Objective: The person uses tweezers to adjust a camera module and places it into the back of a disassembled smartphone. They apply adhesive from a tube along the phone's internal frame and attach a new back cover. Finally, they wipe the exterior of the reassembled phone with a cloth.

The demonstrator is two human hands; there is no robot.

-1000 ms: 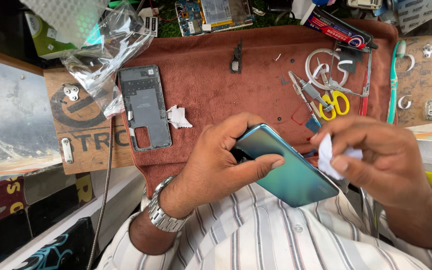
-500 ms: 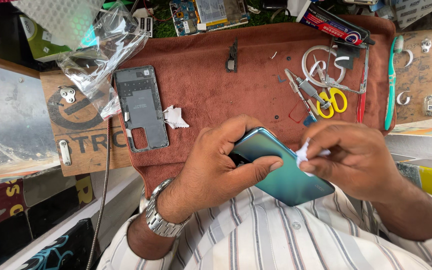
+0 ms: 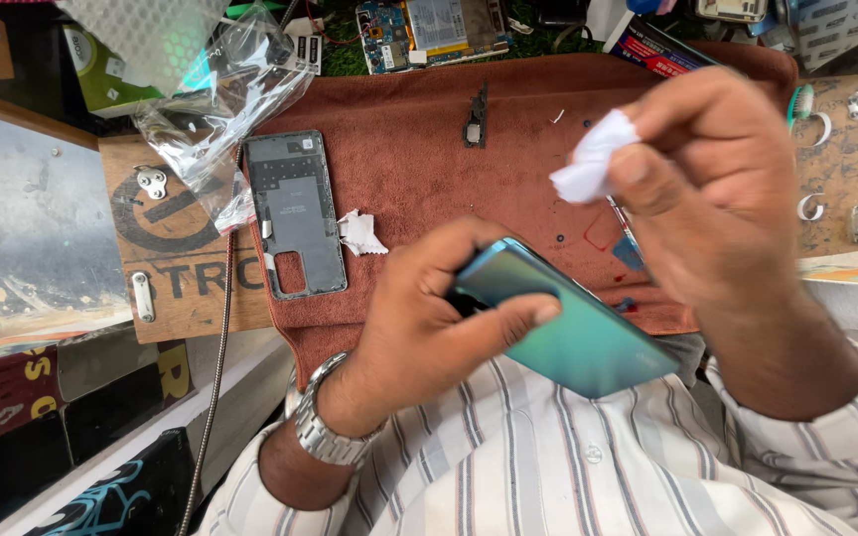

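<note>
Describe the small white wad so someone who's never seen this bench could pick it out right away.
Start at the reddish-brown towel spread over the bench. Above its right half, the right hand is raised, pinching a crumpled white wad in its fingertips. Unlike the white scrap lying beside the grey phone frame, it is held in the air.

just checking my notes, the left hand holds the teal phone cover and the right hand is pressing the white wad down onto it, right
Not quite. The left hand does hold the teal phone cover, but the right hand has the white wad pinched in its fingertips, lifted clear above the cover, not pressing on it. The head view shows the gap.
</note>
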